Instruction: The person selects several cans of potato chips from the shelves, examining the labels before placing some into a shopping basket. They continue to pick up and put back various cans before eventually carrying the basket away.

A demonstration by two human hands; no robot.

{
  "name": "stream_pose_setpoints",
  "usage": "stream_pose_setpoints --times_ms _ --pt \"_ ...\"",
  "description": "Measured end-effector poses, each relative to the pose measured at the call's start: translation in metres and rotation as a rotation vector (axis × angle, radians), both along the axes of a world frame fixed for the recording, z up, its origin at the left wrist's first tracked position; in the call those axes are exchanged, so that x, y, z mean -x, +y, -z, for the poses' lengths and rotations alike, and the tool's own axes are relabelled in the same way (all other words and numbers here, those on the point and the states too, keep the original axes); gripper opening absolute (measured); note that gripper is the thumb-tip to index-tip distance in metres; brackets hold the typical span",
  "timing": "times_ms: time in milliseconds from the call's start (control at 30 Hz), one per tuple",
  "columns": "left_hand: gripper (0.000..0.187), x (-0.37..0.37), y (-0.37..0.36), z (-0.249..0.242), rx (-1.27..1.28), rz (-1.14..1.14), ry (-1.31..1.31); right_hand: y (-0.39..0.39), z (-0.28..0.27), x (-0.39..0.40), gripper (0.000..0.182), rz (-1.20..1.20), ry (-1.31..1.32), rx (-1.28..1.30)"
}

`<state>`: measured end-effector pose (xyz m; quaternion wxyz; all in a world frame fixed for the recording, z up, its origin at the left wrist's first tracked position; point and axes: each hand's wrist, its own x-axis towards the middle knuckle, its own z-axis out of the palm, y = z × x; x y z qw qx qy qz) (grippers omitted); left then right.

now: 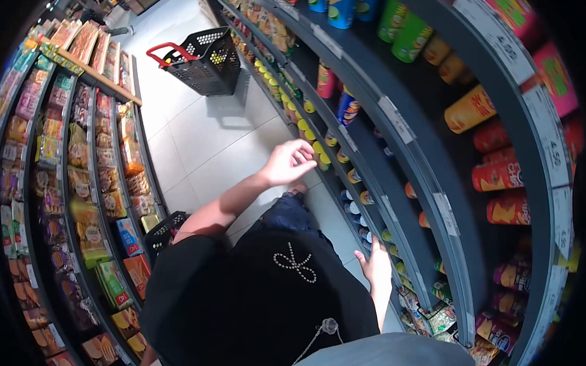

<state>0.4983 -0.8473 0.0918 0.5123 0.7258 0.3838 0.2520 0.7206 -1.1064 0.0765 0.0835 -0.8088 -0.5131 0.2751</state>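
My left hand (290,163) hangs over the aisle floor in front of my legs, its fingers loosely bent and apart with nothing in them. The fingertips point towards a row of yellow-lidded containers (317,148) on a low shelf, which they nearly overlap in this view. Lower down, my right hand (375,270) reaches along the right shelving, thumb apart from the fingers. Its fingertips lie right at the edge of a low shelf, beside small cans (365,236). No item shows in that hand, though its palm side is partly hidden.
A black shopping basket (213,70) with a red handle stands ahead on the tiled floor (185,137). Another black basket (162,233) shows behind my left arm. Packaged snacks fill the left shelving (81,156). Upper right shelves hold chip tubes (471,108) above price labels.
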Motion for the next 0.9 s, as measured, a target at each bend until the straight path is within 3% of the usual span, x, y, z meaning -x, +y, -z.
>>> stream_pose_setpoints --times_ms 167,300,367,467,500,600,700,800,867,900 --pt "0.021 0.057 0.068 0.004 -0.163 -0.198 0.009 0.035 0.007 0.018 0.068 -0.016 -0.034 0.057" --pt "0.021 0.115 0.166 0.03 -0.381 -0.327 -0.009 0.076 0.006 0.038 0.065 0.019 -0.052 0.082" --pt "0.022 0.154 0.233 0.043 -0.562 -0.441 0.09 0.099 0.023 0.047 0.065 0.033 -0.059 0.094" --pt "0.02 0.218 0.332 0.058 -0.641 -0.614 0.259 0.138 0.065 0.068 0.066 0.054 -0.145 0.149" --pt "0.022 0.244 0.367 0.071 -0.534 -0.669 0.325 0.154 0.087 0.075 0.062 0.075 -0.14 0.091" --pt "0.03 0.327 0.465 0.118 -0.674 -0.707 0.574 0.197 0.12 0.107 0.057 0.135 -0.021 0.154" --pt "0.039 0.37 0.514 0.094 -0.605 -0.795 0.78 0.223 0.136 0.136 0.05 0.217 0.132 0.183" --pt "0.045 0.409 0.568 0.078 -0.549 -0.749 1.026 0.201 0.173 0.146 0.045 0.36 0.211 0.169" --pt "0.046 0.441 0.607 0.099 -0.791 -0.762 1.143 0.181 0.179 0.156 0.047 0.437 0.08 0.342" --pt "0.05 0.445 0.616 0.096 -0.727 -0.72 1.217 0.145 0.21 0.153 0.047 0.459 0.023 0.44"
